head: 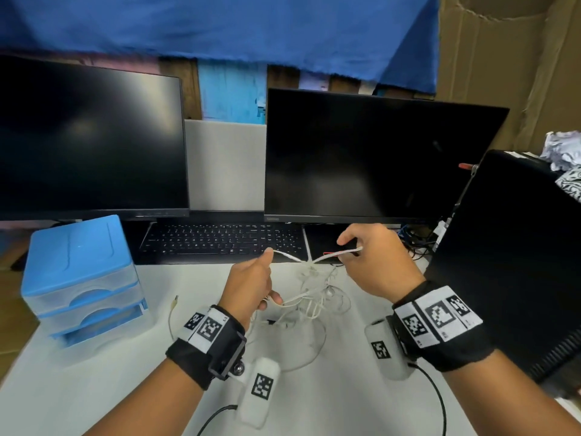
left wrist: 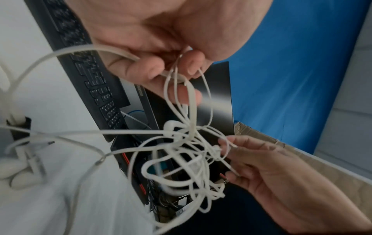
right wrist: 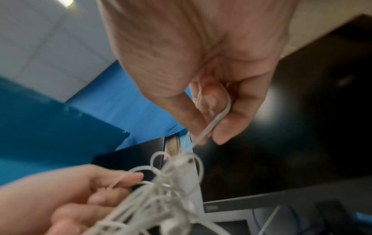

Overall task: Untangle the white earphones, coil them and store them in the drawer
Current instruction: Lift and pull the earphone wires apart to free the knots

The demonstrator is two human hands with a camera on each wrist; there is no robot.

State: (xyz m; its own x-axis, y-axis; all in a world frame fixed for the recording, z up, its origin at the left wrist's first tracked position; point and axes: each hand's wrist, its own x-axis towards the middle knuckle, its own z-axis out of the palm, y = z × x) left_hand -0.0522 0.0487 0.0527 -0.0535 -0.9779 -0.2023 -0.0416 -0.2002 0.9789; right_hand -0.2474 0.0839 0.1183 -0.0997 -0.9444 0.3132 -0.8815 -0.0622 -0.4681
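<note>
Though blurred, earphones (head: 311, 287) between both hands.

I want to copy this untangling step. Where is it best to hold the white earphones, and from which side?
Probably pinch the strands leaving the knot, one from each side, as the left hand and right hand do. The white earphones bunch in a hanging knot between them; squeezing that knot would likely tighten it.

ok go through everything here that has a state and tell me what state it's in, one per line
white earphones: still tangled, lifted off the desk between both hands
left hand: pinching a strand of the cable
right hand: pinching a loop of the cable
drawer unit: all drawers closed
left monitor: screen dark
right monitor: screen dark
</note>
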